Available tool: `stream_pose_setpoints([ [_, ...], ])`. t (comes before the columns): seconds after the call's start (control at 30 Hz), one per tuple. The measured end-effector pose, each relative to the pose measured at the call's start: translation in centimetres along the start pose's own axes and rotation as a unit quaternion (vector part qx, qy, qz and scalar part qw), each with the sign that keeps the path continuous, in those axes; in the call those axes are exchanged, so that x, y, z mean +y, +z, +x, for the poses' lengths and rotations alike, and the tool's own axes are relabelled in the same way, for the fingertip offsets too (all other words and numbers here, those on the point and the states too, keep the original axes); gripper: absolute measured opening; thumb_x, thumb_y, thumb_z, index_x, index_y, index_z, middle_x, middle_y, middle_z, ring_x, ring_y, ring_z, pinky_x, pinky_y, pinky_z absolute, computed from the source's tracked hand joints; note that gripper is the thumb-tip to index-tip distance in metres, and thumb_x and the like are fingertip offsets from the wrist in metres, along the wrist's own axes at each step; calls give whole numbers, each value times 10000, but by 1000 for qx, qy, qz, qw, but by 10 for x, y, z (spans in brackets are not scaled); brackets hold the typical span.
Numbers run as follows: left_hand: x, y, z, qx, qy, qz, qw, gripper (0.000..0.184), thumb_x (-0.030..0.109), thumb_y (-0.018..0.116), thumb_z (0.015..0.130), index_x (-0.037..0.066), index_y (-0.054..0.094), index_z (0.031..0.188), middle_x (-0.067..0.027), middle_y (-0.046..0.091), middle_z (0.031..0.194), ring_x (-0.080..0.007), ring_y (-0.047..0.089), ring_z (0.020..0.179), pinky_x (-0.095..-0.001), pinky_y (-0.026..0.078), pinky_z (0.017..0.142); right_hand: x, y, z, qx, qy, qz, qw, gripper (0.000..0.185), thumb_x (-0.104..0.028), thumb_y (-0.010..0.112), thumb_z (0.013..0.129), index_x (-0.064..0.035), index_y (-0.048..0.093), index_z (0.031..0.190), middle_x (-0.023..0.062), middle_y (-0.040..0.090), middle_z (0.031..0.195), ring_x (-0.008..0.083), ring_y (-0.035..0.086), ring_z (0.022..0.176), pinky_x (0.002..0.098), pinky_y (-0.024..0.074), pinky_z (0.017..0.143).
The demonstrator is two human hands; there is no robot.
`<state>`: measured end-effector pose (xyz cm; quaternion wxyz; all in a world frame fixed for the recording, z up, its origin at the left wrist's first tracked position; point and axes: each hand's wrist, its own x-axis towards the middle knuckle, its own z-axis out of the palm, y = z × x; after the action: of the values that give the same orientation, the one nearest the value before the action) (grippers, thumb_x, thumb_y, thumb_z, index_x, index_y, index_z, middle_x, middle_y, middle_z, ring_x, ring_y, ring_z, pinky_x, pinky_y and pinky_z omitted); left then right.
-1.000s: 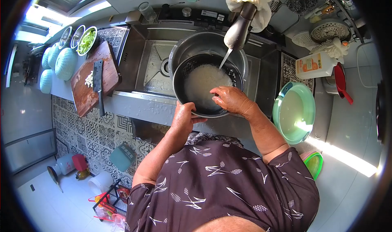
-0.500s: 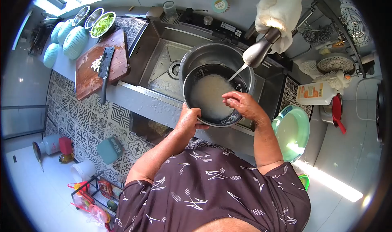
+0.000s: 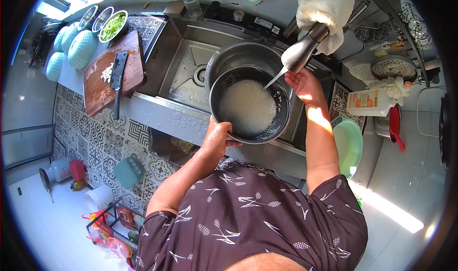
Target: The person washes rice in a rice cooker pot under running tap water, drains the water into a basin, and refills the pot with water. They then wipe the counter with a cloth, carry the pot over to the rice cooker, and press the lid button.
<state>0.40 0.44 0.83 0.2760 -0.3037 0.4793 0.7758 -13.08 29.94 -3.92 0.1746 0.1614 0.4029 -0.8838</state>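
Observation:
My left hand (image 3: 220, 136) grips the near left rim of a dark rice cooker inner pot (image 3: 284, 120). Rice (image 3: 255, 97) lies in cloudy water inside it. Behind and partly beneath the pot is a larger metal basin (image 3: 224, 56) in the sink (image 3: 179, 63). From the faucet (image 3: 305, 51), a stream of water runs into the pot. My right hand (image 3: 305, 86) is raised just below the faucet head, palm turned up and fingers stretched out, holding nothing. Whether its fingertips touch the faucet, I cannot tell.
On the left counter, a cleaver (image 3: 118, 78) and chopped white pieces lie on a wooden cutting board (image 3: 93, 92). Beyond it are a bowl of sliced greens (image 3: 113, 27) and foam-netted fruits (image 3: 81, 50). A green basin (image 3: 350, 144) and a white jug (image 3: 369, 104) stand right.
My right hand has left the pot and moved up and right to the faucet, its fingers now extended. My left hand keeps its hold on the rim.

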Motion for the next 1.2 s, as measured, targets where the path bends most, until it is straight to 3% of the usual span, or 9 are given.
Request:
stream_pose_setpoints([
  [0.17,-2,0,-1,4,10,3,1000,700,-8,410,640,99,277,1319,-178,515,1085,-317,622,770,-456,560,575,7,-17,60,-12,21,-3,1000,337,-248,552,879,33,559,1064,192,613,1050,305,619,939,416,515,856],
  [0.23,-2,0,0,13,17,1,1000,716,-8,411,636,107,273,1329,-173,513,1094,-313,619,790,-458,558,579,14,-28,88,-97,34,121,987,355,-248,529,889,55,548,1071,238,592,1066,359,593,976,469,488,891],
  [0.37,6,3,-8,15,9,4,1000,727,-7,408,639,107,261,1342,-157,484,1146,-296,585,908,-454,561,627,28,-42,121,-205,60,115,970,355,-222,486,906,86,515,1081,281,553,1107,411,539,1051,523,435,948],
  [0.4,9,5,-12,15,16,9,1000,720,0,410,644,96,259,1341,-154,471,1161,-292,574,932,-443,562,649,29,-44,134,-144,49,62,986,338,-208,506,894,85,510,1062,281,551,1105,410,542,1045,523,440,942],
  [0.43,10,6,-14,15,23,14,1000,713,6,412,650,84,256,1341,-151,457,1175,-288,564,956,-432,564,670,35,-45,147,-108,78,144,981,264,-190,494,904,70,492,953,345,459,1169,524,458,1085,614,380,962],
  [0.53,7,4,-12,27,14,21,999,696,14,418,655,56,264,1333,-145,443,1182,-274,550,972,-411,565,696,35,-20,154,-52,84,139,985,214,-122,498,880,58,459,987,309,448,1165,493,467,1082,596,414,941],
  [0.6,10,5,-14,29,17,19,999,684,13,418,653,47,277,1322,-143,451,1166,-270,551,963,-408,564,693,26,27,140,98,73,66,990,188,-62,446,854,97,442,953,288,514,1096,444,523,1050,530,457,927],
  [0.83,7,2,-12,23,15,13,1000,606,21,429,652,19,350,1253,-138,483,1096,-259,552,932,-412,550,704,29,38,154,127,71,123,982,166,-44,415,848,97,434,935,300,506,1113,446,520,1054,534,455,930],
  [1.2,6,6,-12,48,13,15,999,603,14,421,644,8,361,1244,-138,502,1042,-272,562,904,-423,547,717,23,34,159,92,93,172,976,269,-59,351,907,122,379,1103,278,483,1116,384,535,997,489,490,878],
])
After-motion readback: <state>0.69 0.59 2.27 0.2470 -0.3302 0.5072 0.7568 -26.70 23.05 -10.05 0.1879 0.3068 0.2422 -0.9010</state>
